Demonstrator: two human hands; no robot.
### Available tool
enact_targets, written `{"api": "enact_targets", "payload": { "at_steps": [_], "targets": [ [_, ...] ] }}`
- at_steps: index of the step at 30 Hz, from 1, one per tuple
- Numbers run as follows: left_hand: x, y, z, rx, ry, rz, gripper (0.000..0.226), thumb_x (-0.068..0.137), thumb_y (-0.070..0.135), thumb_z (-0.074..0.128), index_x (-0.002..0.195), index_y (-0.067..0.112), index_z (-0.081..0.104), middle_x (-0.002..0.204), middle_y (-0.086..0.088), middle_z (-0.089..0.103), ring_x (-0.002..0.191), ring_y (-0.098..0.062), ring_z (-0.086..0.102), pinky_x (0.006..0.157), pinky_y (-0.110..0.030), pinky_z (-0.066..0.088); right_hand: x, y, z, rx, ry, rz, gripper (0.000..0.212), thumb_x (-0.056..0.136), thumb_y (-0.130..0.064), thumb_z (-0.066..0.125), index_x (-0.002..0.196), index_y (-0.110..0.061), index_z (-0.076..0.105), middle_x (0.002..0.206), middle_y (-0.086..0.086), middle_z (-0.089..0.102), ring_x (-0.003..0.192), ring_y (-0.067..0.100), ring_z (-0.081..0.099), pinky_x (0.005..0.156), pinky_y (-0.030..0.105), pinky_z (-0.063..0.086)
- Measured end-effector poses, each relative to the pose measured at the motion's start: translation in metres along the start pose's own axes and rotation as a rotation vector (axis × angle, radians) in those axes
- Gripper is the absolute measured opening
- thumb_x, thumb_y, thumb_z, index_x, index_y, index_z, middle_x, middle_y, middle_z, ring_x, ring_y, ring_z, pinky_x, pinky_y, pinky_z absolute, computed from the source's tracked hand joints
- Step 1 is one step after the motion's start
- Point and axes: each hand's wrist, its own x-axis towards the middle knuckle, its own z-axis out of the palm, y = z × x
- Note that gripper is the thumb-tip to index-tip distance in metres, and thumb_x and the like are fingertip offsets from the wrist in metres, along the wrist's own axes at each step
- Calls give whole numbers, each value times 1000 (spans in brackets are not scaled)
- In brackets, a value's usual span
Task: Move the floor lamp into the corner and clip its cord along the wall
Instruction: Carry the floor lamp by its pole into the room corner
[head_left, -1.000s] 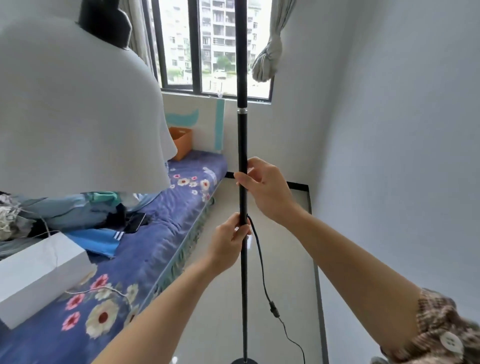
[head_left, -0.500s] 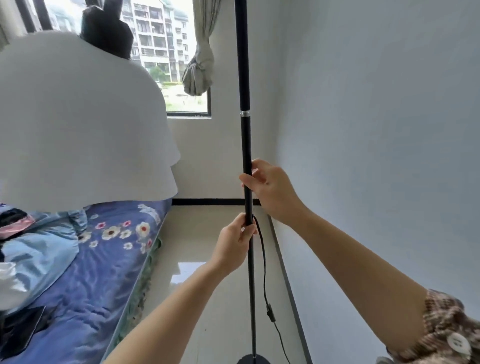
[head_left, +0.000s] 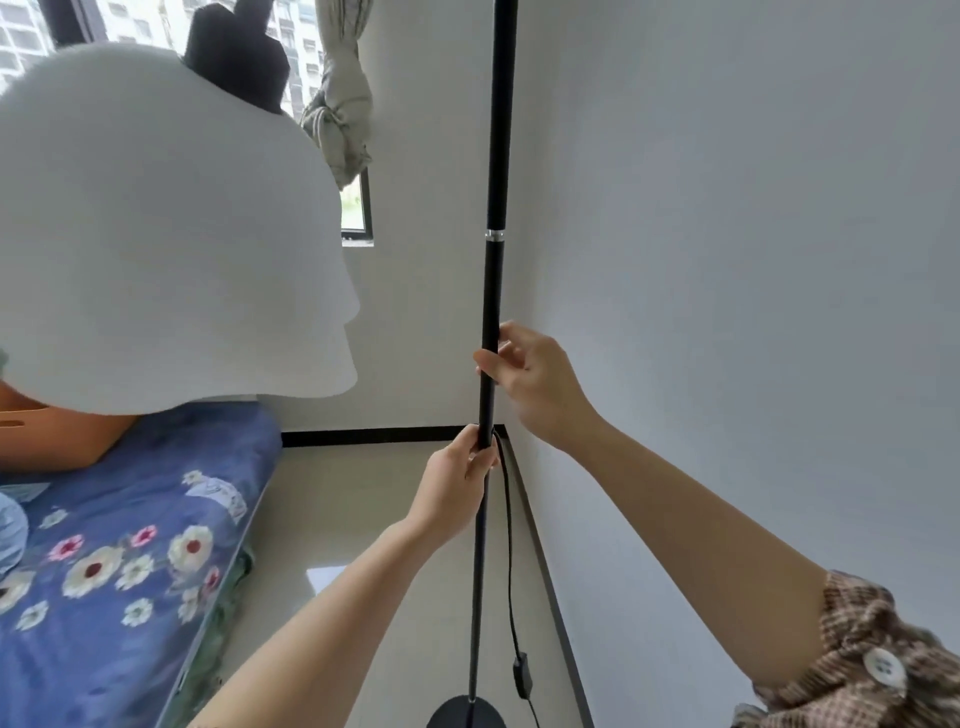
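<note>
The floor lamp's thin black pole (head_left: 492, 280) rises upright through the middle of the view, close to the right wall. Its round black base (head_left: 466, 713) sits on the pale floor at the bottom edge. The big white shade (head_left: 156, 234) fills the upper left. My left hand (head_left: 457, 483) is closed around the pole low down. My right hand (head_left: 535, 379) grips the pole a little higher, fingers partly loosened. The black cord (head_left: 509, 545) hangs from beside my left hand, down past an inline switch (head_left: 521, 674). The room corner (head_left: 501, 428) lies just behind the pole.
A bed with a blue flowered sheet (head_left: 130, 545) runs along the left, with an orange basket (head_left: 47, 431) on it. A window with a knotted curtain (head_left: 340, 114) is at the back. A black skirting strip (head_left: 384, 435) lines the walls. The white wall (head_left: 727, 260) is at the right.
The view has swung right and closer to the corner. The lamp, held in both hands, now stands nearer the right wall and corner; the window has slid off to the left.
</note>
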Motion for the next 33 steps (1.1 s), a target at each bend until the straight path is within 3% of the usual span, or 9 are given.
{"api": "enact_targets", "payload": {
  "at_steps": [4, 8, 16, 21, 24, 27, 31, 33],
  "targets": [
    [82, -34, 0, 9, 21, -27, 11, 95, 17, 46, 87, 21, 53, 75, 8, 64, 63, -14, 52, 55, -11, 37, 81, 35, 9, 22, -32, 7, 20, 94, -17, 58, 95, 3, 59, 90, 32, 65, 88, 43, 62, 82, 44, 50],
    [162, -64, -4, 32, 17, -22, 12, 94, 16, 47, 84, 20, 52, 74, 10, 63, 56, -2, 48, 54, -11, 37, 161, 66, 22, 23, -59, 9, 19, 95, -17, 57, 96, 2, 59, 91, 32, 65, 89, 42, 61, 81, 40, 49],
    [336, -136, -9, 21, -58, -43, 12, 94, 21, 46, 85, 24, 52, 75, 11, 65, 63, -3, 54, 60, -12, 41, 326, 144, 53, 2, -9, 21, 17, 95, -19, 58, 94, -2, 60, 90, 30, 66, 88, 42, 62, 81, 43, 51],
    [446, -175, -10, -5, -132, -24, 15, 95, 23, 44, 82, 29, 51, 79, 8, 66, 57, -7, 49, 58, -22, 43, 425, 186, 66, 12, 53, 64, 16, 94, -22, 59, 92, -6, 61, 76, 10, 62, 88, 37, 64, 85, 44, 51],
    [502, -191, -4, -24, -151, -24, 18, 94, 23, 43, 81, 33, 50, 79, 8, 64, 55, -4, 45, 54, -15, 40, 477, 211, 65, 26, 70, 95, 14, 94, -23, 59, 89, -11, 60, 75, 7, 59, 91, 38, 65, 91, 49, 52],
    [556, -206, 3, -21, -161, -2, 16, 95, 23, 43, 83, 31, 50, 82, 4, 66, 61, -12, 47, 56, -18, 38, 526, 234, 63, 27, 97, 116, 14, 93, -23, 59, 90, -10, 60, 82, 18, 63, 93, 38, 66, 92, 52, 51],
    [627, -225, 19, 7, -148, 18, 15, 95, 21, 45, 84, 29, 52, 81, 5, 67, 67, -27, 54, 58, -24, 39, 587, 269, 56, 12, 104, 111, 15, 93, -24, 59, 93, -9, 60, 80, 11, 63, 92, 35, 66, 92, 51, 52],
    [659, -235, 31, 21, -133, 22, 12, 95, 22, 45, 87, 26, 53, 81, 7, 67, 72, -27, 58, 58, -21, 40, 615, 291, 51, 4, 104, 108, 16, 94, -24, 58, 94, -8, 60, 85, 17, 66, 93, 35, 66, 91, 51, 52]
  ]
}}
